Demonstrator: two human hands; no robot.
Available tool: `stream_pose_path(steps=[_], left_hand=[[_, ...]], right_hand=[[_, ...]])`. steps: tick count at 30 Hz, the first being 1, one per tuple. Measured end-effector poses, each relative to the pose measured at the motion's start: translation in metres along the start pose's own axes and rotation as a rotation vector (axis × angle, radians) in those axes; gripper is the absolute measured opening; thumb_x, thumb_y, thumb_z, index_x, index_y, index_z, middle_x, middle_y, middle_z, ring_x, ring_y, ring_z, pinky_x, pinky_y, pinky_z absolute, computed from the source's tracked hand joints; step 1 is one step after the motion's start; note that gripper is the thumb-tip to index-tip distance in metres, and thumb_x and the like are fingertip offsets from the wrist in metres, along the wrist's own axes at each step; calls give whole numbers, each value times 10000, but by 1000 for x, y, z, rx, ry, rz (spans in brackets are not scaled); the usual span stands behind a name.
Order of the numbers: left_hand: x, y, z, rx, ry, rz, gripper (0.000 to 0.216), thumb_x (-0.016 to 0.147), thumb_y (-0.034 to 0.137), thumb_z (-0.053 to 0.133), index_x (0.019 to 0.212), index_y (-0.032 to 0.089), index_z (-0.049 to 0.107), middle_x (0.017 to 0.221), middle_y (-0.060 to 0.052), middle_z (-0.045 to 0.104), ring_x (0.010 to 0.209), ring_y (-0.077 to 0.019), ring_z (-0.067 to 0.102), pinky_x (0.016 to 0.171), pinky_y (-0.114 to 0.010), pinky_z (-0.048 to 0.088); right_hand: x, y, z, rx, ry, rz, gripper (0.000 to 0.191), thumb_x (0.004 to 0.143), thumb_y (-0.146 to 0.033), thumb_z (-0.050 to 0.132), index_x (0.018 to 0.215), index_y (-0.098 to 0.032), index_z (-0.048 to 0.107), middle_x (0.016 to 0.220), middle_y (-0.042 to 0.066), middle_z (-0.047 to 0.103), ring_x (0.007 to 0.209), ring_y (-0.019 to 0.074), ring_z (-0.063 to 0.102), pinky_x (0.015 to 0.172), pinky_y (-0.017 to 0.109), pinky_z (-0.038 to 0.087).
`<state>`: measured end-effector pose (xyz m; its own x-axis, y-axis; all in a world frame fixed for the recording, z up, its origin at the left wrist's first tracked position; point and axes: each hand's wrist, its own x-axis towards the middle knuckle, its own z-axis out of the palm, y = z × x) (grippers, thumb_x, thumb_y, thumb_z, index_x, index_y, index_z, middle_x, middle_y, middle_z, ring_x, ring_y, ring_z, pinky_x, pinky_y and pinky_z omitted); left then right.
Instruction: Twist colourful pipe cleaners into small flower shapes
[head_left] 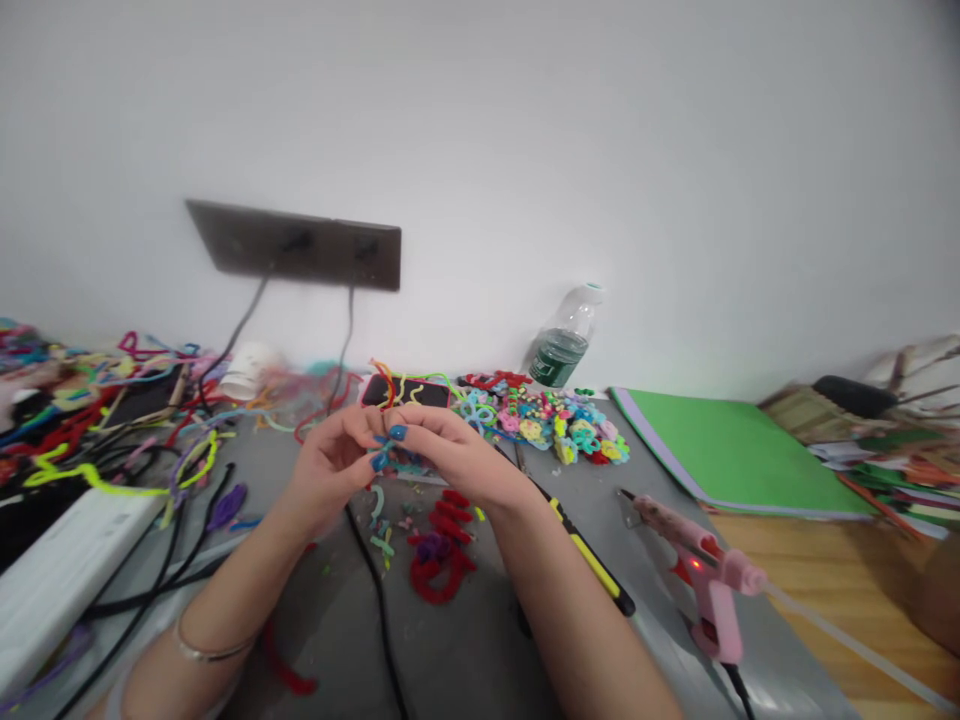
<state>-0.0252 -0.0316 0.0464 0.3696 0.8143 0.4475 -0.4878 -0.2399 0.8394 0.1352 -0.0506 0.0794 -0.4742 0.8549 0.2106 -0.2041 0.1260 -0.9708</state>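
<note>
My left hand (335, 462) and my right hand (448, 448) meet above the grey table (450, 650), fingertips pinched together on a small blue pipe-cleaner piece (390, 447). Both have blue-painted nails, and a thin bracelet sits on my left wrist. Just below the hands lie red pipe-cleaner shapes with a purple one (439, 555) and small green and pink scraps (382, 520). A pile of finished colourful pipe-cleaner flowers (547, 420) lies beyond my right hand.
A pink glue gun (701, 580) stands at right, its light red. A yellow-and-black tool (592, 560) lies by my right forearm. Loose pipe cleaners (112, 420) and black cables cover the left. A water bottle (564, 340), green sheets (727, 450), a white block (60, 580).
</note>
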Motion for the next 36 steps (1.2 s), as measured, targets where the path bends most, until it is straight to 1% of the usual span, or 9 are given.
stream_pose_path(steps=[6,10,13,17,19,22,26,31,36], left_hand=[[1,4,-1,-14,-3,-8,167,759,200,775,689,203,624,683,15,583,602,-108,578,490,-189,512],[1,6,1,-2,73,-16,173,732,233,803,705,200,635,707,21,578,577,-96,577,469,-181,515],[0,3,-2,65,137,-35,176,715,259,818,768,204,660,745,19,600,595,-99,605,519,-196,542],[-1,1,-9,302,166,9,179,716,271,816,817,197,689,758,-7,653,649,-118,625,579,-201,540],[0,3,-10,398,178,35,190,694,285,826,778,188,687,750,-15,660,640,-125,619,562,-205,531],[1,8,-7,454,187,35,211,662,290,835,719,182,662,695,-4,642,585,-120,595,512,-202,510],[2,14,-2,466,205,-7,209,649,256,830,713,181,646,632,18,613,527,-101,563,464,-175,466],[3,13,-4,469,203,-17,198,649,245,823,720,176,651,630,16,614,527,-97,555,466,-170,458],[1,9,-5,419,201,-29,240,669,250,819,822,183,646,721,1,641,636,-136,622,561,-220,528]], right_hand=[[2,3,8,225,25,65,259,805,-383,605,674,-197,480,694,-21,440,646,116,413,630,242,374],[3,3,13,260,124,134,229,788,-365,599,689,-197,479,688,-30,408,621,108,403,624,241,397],[3,4,10,134,186,79,309,836,-379,571,646,-202,405,653,-44,330,579,96,326,560,229,339],[1,0,0,-128,183,0,352,904,-402,523,642,-199,405,636,-48,341,574,96,314,539,230,303],[-2,-4,-5,-226,163,-54,297,921,-377,517,696,-192,466,654,-42,404,601,100,379,570,230,344],[-6,-9,-10,-291,157,-125,156,933,-326,517,891,-185,569,784,-6,553,710,119,507,662,249,430],[-12,-16,-13,-431,83,-154,171,877,-266,622,1025,-182,638,978,42,651,805,134,585,757,285,489],[-14,-19,-13,-602,120,-134,141,839,-205,669,976,-183,693,895,24,697,753,131,605,706,270,490],[-11,-18,-13,-671,214,-163,66,846,-161,645,844,-186,706,815,20,714,722,137,618,668,259,474]])
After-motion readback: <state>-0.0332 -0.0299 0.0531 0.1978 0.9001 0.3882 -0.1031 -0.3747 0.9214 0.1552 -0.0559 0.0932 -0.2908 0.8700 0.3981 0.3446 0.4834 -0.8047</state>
